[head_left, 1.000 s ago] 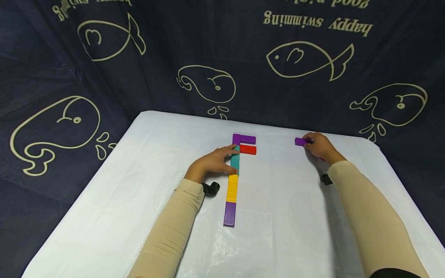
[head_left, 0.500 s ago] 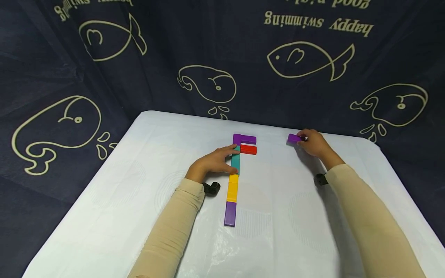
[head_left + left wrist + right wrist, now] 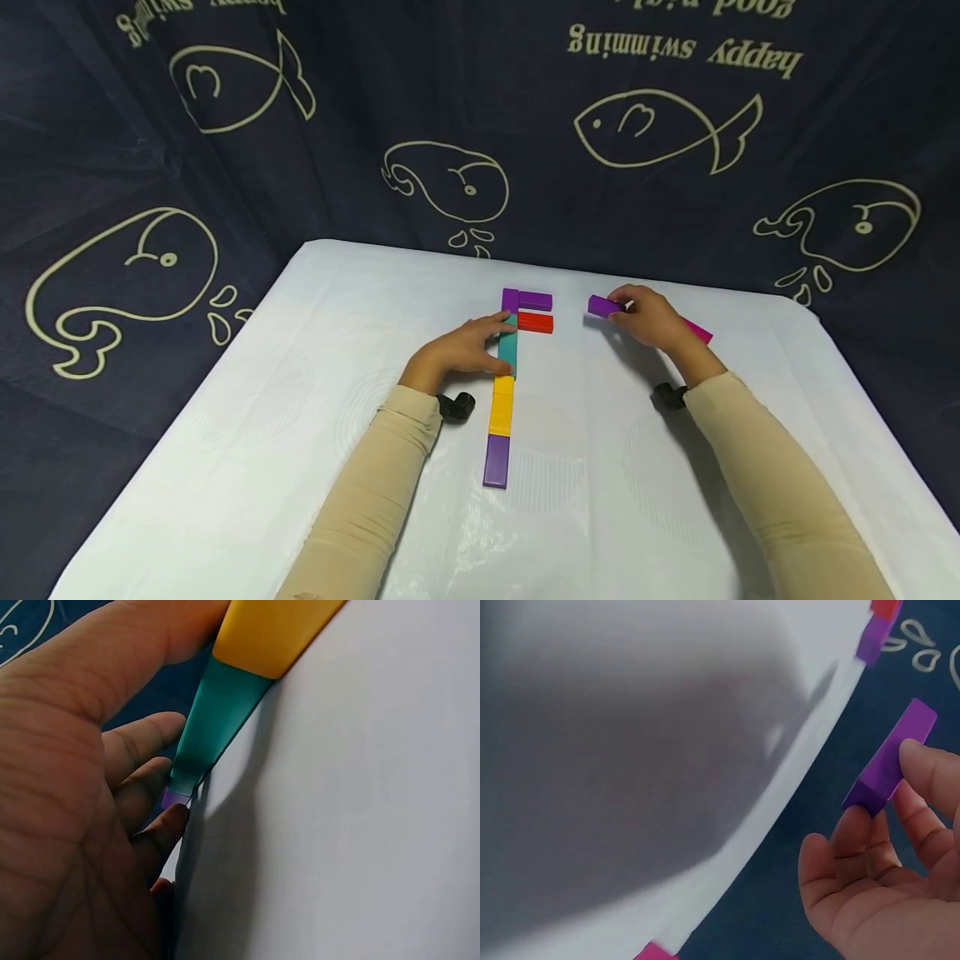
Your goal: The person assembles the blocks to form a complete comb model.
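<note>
My right hand pinches a purple block between thumb and fingers. In the right wrist view that purple block is tilted and held off the white table. My left hand rests with spread fingers against the teal section of a long row of blocks. Its thumb lies near the teal-yellow joint. From the near end, the row runs through a dark purple block, yellow, teal and a purple block. Another purple block and a red block stick out to the right.
A pink block lies behind my right wrist, partly hidden by it. The white tabletop ends at a dark cloth printed with fish and whales. A black wrist camera hangs below my left wrist, another below my right.
My right hand has moved left with the purple block, towards the row, uncovering the pink block. My left hand has stayed in place.
</note>
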Demonstrator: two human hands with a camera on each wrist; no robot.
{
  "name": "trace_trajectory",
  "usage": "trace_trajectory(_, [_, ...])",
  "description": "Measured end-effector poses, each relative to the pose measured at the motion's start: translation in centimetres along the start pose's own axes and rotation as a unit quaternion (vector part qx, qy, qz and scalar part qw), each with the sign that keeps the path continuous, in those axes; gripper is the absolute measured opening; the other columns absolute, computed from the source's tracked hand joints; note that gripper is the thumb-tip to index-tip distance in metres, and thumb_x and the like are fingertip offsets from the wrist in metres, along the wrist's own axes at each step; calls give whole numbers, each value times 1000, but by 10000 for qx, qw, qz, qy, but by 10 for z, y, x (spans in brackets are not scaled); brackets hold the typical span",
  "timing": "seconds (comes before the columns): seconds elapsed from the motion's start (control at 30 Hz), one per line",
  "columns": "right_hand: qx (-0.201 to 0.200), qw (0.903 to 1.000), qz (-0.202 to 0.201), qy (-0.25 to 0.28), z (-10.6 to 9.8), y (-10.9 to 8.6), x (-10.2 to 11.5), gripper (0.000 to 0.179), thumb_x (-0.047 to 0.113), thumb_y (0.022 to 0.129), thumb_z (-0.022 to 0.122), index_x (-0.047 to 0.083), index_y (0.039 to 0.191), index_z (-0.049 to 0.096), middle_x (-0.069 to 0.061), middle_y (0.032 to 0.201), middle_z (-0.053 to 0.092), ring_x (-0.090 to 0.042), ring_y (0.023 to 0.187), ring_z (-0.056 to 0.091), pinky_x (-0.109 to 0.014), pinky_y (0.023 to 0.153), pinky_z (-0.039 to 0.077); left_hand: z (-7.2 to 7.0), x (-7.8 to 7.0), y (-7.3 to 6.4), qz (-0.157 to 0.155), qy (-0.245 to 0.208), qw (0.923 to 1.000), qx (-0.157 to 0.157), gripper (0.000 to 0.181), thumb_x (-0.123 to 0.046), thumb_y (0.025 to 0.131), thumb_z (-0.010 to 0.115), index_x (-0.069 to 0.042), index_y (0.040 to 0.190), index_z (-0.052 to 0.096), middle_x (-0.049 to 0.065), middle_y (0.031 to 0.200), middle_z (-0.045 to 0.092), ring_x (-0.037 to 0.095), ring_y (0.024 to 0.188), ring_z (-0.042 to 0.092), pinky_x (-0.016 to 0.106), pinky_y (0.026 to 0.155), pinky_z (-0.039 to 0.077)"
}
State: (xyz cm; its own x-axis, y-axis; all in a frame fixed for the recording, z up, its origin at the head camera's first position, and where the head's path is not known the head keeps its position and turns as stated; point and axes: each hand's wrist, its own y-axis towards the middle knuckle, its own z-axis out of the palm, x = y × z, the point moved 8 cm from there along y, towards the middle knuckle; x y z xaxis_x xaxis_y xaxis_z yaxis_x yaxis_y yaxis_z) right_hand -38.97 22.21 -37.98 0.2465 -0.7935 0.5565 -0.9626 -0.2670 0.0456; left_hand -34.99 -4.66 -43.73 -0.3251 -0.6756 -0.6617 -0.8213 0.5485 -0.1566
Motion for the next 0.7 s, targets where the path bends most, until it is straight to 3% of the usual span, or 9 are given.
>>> trace_trajectory(0.27, [177,9997,-132,85,17,-4,24,28,9,96,63,1,123,60,-19,119,57,-30,94,52,-42,80,46,-1,-1,0,-46,-21,10000,-4,78,-39,81,79,-26,150,45,-6,165,18,33,150,15,54,119,16])
trace_trajectory(0.53, [333,9981,-516,52,33,-10,50,27,6,93,67,1,120,64,-18,112,60,-27,86,54,-37,72,48,0,-1,0,-6,-38,10000,22,78,-39,81,79,-26,150,45,-6,165,18,35,150,14,55,119,15])
trace_trajectory(0.7, [416,9963,-754,13,43,-12,63,27,6,92,69,0,118,66,-16,109,61,-27,87,55,-37,75,49,0,0,0,-11,-63,10000,2,78,-39,81,79,-26,150,46,-7,164,18,35,149,15,55,119,16])
